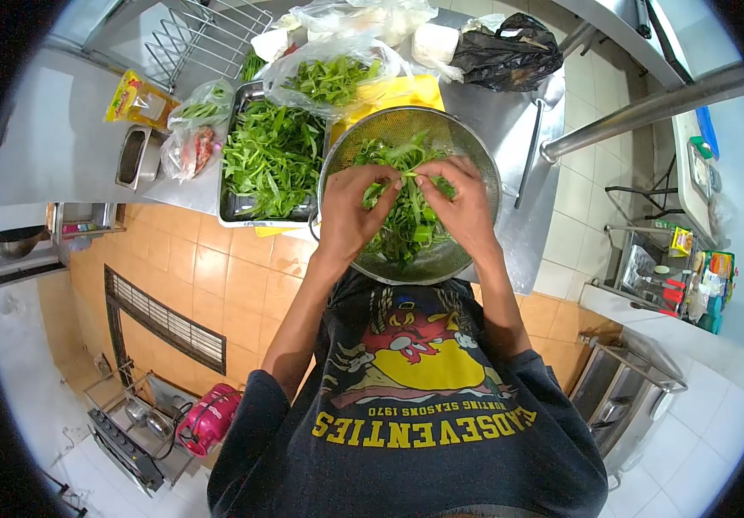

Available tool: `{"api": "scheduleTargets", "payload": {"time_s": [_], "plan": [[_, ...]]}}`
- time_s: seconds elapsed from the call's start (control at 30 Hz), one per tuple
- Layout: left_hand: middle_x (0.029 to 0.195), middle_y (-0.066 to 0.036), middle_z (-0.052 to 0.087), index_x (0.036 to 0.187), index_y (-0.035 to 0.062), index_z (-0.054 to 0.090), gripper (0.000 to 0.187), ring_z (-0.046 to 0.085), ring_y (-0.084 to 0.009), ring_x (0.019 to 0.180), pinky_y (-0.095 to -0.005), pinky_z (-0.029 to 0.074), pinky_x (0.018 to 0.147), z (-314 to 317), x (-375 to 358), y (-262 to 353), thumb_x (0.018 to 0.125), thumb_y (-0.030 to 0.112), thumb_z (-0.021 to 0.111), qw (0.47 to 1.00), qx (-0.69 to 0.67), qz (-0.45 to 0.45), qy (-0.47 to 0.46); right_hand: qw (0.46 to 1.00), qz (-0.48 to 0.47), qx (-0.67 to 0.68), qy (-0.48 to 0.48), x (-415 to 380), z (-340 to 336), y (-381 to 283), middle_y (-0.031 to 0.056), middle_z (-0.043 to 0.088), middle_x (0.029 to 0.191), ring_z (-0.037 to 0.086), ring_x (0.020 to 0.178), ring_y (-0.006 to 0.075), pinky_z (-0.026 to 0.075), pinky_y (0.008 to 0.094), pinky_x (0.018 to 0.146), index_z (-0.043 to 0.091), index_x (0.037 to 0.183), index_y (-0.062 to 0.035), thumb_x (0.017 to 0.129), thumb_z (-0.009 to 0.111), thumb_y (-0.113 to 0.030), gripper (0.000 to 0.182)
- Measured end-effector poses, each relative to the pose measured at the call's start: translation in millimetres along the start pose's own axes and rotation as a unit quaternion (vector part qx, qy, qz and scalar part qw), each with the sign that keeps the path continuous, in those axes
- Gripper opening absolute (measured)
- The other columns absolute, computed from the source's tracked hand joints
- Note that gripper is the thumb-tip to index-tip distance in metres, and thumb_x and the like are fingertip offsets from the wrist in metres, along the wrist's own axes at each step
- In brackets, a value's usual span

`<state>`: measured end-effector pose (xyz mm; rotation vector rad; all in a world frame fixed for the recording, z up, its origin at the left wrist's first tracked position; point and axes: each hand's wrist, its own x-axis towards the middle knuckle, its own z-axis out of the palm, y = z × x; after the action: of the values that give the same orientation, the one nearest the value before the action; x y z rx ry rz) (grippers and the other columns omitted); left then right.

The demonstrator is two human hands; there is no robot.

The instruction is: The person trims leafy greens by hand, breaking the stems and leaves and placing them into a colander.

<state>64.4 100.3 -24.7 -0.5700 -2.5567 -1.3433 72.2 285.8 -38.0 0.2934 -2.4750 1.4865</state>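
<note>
Both hands meet over a round metal mesh strainer [475, 250] heaped with leafy greens [402, 246]. Between thumb and fingers, my left hand [353, 203] pinches one end of a short green stem [409, 174]. My right hand [461, 200] pinches the same stem just beside it, thumb tips almost touching. Left of the strainer, a rectangular metal tray [227, 197] is filled with more picked greens [272, 160]. Behind them lies a clear plastic bag [285, 79] with green leaves inside. A yellow board [419, 91] shows partly beneath the strainer.
A black plastic bag [510, 53] lies at the back right, with a long-handled utensil [527, 160] near the table's right edge. At left are a yellow packet [140, 99], a small metal container [137, 157] and a wire rack [203, 39]. A pink gas cylinder [209, 419] stands on the floor.
</note>
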Motion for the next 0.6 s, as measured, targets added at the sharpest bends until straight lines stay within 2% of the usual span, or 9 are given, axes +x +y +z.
{"api": "scheduleTargets", "payload": {"time_s": [0.13,0.33,0.6], "plan": [[0.089,-0.005,0.068,0.097,0.0113,0.069,0.016,0.062,-0.0264,0.085,-0.0387,0.043,0.082,1.5,-0.8,-2.0,0.081,0.013,0.073,0.994,0.082,0.075,0.006,1.000,-0.004,-0.013,-0.017,0.5,0.7,-2.1,0.0083,0.062,0.085,0.056,0.088,0.0279,0.041,0.0377,0.082,0.067,0.091,-0.0057,0.080,0.067,-0.008,0.011],[0.080,-0.004,0.065,0.095,0.0141,0.070,0.016,0.059,-0.0230,0.079,-0.0369,0.041,0.076,-1.0,-0.1,-0.4,0.079,0.017,0.075,0.987,0.139,0.078,0.011,0.999,-0.016,-0.031,-0.025,0.7,1.3,-4.6,0.0067,0.062,0.086,0.056,0.089,0.0272,0.040,0.0380,0.084,0.066,0.089,-0.0071,0.080,0.067,-0.008,0.010],[0.078,0.000,0.067,0.091,0.0155,0.072,0.015,0.059,-0.0199,0.078,-0.0361,0.041,0.076,-2.8,3.0,-1.7,0.077,0.018,0.077,0.979,0.174,0.102,0.014,0.999,-0.028,-0.034,-0.030,0.7,2.5,-1.6,0.0056,0.062,0.088,0.055,0.089,0.0265,0.038,0.0374,0.087,0.065,0.089,-0.0071,0.080,0.066,-0.008,0.009]]}}
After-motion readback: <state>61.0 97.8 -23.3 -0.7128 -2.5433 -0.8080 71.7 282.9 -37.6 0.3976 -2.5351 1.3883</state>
